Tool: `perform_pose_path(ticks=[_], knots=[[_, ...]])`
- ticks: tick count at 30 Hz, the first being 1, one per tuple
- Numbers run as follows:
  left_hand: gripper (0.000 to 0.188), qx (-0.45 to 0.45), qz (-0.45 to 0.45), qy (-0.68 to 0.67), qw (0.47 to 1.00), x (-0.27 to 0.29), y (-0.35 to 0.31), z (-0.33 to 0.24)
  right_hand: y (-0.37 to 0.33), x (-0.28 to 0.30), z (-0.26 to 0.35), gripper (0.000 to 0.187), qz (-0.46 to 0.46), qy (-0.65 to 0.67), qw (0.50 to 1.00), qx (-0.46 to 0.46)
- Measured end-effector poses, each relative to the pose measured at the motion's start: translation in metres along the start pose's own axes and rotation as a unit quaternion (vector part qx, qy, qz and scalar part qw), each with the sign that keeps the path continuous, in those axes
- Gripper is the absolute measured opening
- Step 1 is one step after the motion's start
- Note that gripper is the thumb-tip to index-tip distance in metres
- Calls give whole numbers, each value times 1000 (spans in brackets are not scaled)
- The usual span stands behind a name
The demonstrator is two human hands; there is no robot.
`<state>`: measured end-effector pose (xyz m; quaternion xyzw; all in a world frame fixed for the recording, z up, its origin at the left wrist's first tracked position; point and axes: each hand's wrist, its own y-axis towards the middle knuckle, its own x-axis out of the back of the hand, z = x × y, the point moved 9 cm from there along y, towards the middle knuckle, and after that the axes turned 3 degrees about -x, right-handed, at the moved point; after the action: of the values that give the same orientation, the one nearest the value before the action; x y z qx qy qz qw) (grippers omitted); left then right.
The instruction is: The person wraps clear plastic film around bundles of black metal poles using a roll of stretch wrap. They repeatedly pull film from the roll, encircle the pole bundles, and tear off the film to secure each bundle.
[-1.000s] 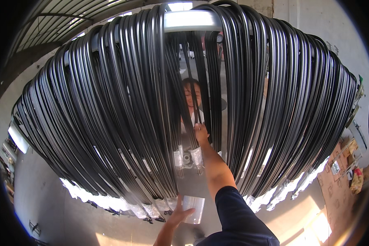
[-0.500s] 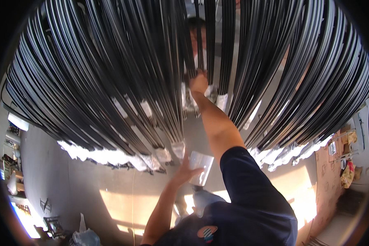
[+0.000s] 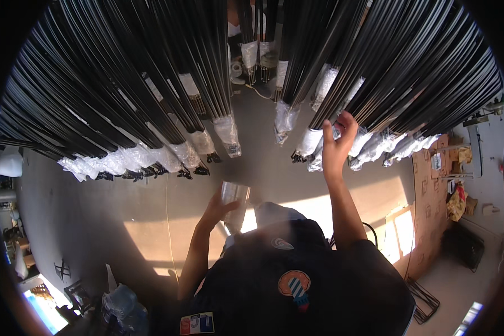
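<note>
Long black rods (image 3: 168, 50) hang in many bundles in a wide arc before me, their lower ends wrapped in clear plastic film (image 3: 227, 134). My left hand (image 3: 221, 204), low and left of centre, is closed around a clear, shiny roll of plastic film (image 3: 235, 193). My right hand (image 3: 340, 137) is raised at the lower ends of the right-hand bundles. Its thumb and fingers are apart and curved, with nothing visibly held between them. Beside it is a bundle with a wrapped end (image 3: 309, 143); whether the fingers touch a rod I cannot tell.
Beyond a gap between bundles, part of another person (image 3: 233, 19) shows. Below spreads a grey floor (image 3: 257, 123) with sunlit patches. Clear plastic bags (image 3: 120, 302) lie at lower left. A brown patterned panel (image 3: 425, 196) and a black crate-like object (image 3: 462, 243) are at right.
My right hand has let go of the rods at centre and moved right and down, its fingers now apart. My left hand has moved left and up with the roll of plastic film.
</note>
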<state>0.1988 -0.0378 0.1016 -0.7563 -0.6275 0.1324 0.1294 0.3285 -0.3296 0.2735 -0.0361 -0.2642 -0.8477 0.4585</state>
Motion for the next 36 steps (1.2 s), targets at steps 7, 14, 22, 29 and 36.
perform_pose_path(ticks=[7,14,22,29,36], knots=[[65,5,21,-59,998,-12,-10,-6,56,-37,-19,59,-55,-124,990,-46],[65,-2,42,-38,998,-12,-37,-4,29,20,9,35,-87,-56,995,-2],[63,-13,58,-48,997,-19,-69,-5,38,32,-1,35,-130,-144,981,15],[56,-47,2,-125,991,3,-110,-10,23,25,-9,57,-73,-205,971,-95],[52,-21,-77,-365,928,35,-162,51,-270,-42,-123,43,529,-173,820,-134]])
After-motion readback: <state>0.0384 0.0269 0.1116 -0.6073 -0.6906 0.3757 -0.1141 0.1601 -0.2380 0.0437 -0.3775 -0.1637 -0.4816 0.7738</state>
